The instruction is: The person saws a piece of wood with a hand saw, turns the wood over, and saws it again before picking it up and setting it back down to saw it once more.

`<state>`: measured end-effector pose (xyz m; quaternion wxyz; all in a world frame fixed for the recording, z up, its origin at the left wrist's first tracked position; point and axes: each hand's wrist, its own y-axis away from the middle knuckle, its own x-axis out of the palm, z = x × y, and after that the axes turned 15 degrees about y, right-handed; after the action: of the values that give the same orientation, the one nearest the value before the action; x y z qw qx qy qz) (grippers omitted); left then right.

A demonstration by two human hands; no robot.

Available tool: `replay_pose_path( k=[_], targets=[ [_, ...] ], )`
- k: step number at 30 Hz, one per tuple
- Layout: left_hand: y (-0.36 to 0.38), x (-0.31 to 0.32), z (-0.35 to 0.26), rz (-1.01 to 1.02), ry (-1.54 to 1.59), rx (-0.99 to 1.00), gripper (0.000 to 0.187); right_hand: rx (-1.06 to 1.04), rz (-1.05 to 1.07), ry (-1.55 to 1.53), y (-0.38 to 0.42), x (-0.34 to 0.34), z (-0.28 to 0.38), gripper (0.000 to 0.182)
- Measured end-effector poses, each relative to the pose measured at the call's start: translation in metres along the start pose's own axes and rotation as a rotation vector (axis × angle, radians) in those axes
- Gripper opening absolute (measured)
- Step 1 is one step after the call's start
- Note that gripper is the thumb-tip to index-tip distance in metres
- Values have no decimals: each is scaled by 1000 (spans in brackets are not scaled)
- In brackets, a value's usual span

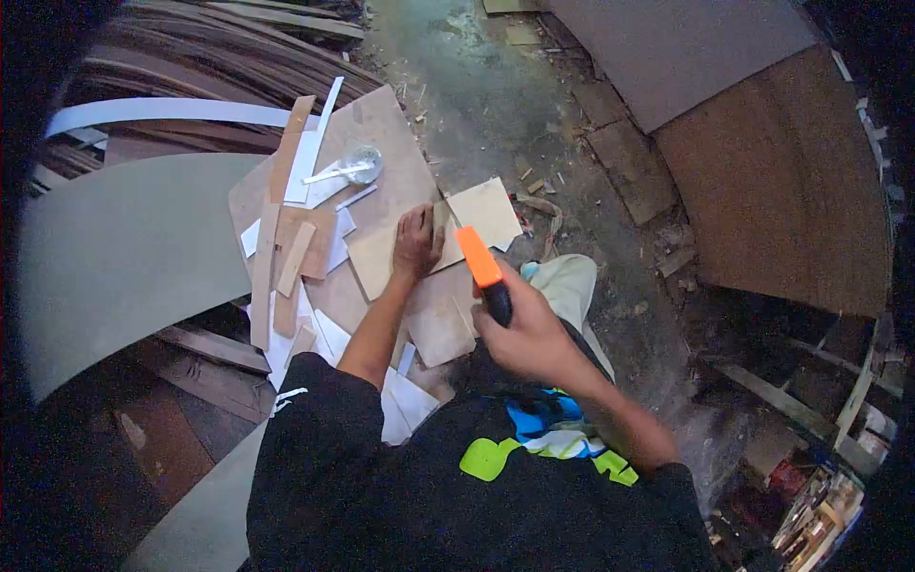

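My left hand (417, 243) lies with its fingers stretched out on a pale wooden board (379, 255), pressing on its top. My right hand (519, 319) is wrapped round the black and orange handle of a saw (479, 257). The thin blade runs up from the orange part to the board, between my left hand and the board's right portion (484, 210); its teeth are too small to make out. Beneath the board is a larger brown panel (391, 124). A small wooden piece (440, 331) lies nearer my body.
A clear round container (362, 165) stands on the panel, left of which lie wooden strips (297, 259) and white offcuts (305, 167). A large grey curved sheet (143, 257) is at the left. Big brown sheets (772, 162) stand at the right, beside the dusty floor (496, 105).
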<state>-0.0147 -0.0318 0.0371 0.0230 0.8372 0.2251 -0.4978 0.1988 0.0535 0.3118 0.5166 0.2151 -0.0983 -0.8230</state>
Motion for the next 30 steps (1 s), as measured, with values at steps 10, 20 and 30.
replay_pose_path(
  k=[10,20,30],
  targets=[
    [5,8,5,-15,662,-225,58,12,31,-92,-119,5,25,18],
    [3,6,4,-12,40,-24,57,66,167,-67,-177,-11,67,11],
    [0,-12,-6,26,443,-222,57,79,19,-37,-91,6,24,21]
  ],
)
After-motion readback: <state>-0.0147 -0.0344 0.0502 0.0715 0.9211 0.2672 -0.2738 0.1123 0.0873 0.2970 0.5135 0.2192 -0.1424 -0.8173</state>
